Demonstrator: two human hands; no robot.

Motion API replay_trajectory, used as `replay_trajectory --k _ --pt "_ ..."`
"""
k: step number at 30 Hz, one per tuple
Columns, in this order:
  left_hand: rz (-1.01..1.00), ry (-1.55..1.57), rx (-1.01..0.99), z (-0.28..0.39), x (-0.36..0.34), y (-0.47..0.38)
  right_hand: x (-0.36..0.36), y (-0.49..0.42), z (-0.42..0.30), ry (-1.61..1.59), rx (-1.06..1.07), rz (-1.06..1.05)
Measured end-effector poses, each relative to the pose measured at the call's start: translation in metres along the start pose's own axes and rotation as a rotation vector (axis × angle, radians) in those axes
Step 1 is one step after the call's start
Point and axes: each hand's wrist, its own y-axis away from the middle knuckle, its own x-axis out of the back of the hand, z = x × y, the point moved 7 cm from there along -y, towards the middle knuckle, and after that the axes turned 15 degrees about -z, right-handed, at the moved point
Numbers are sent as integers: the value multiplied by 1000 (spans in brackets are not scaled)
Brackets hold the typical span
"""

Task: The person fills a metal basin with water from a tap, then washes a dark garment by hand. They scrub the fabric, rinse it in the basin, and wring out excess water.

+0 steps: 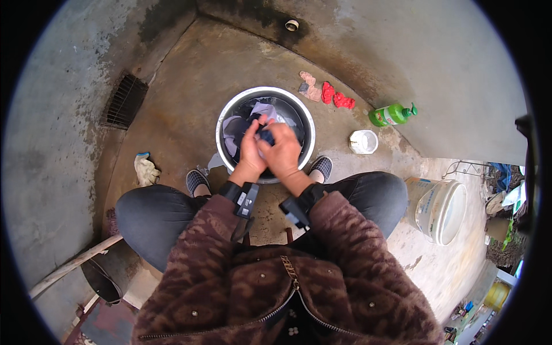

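A round metal basin (pixel 307 116) stands on the concrete floor between my feet, with dark water in it. Lilac and dark cloth (pixel 232 134) lies in the water. Above the basin my left hand (pixel 251 153) and my right hand (pixel 282 148) are close together, with a dark blue cloth (pixel 266 136) pressed between them. My right fingers curl over it and my left palm faces it from the other side. The lower part of the cloth is hidden by my hands.
Right of the basin are crumpled pink cloth (pixel 310 88), red cloths (pixel 343 101), a green pump bottle (pixel 388 115) and a white cup (pixel 363 142). A white glove (pixel 146 169) lies left. A large plastic bucket (pixel 431 211) stands beyond my right knee.
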Motion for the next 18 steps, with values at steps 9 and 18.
replay_trajectory --k 9,18 --pt "7 106 74 -10 14 8 -1 3 24 56 -186 125" --pt "-26 163 135 -7 16 10 -5 -6 36 51 -305 26"
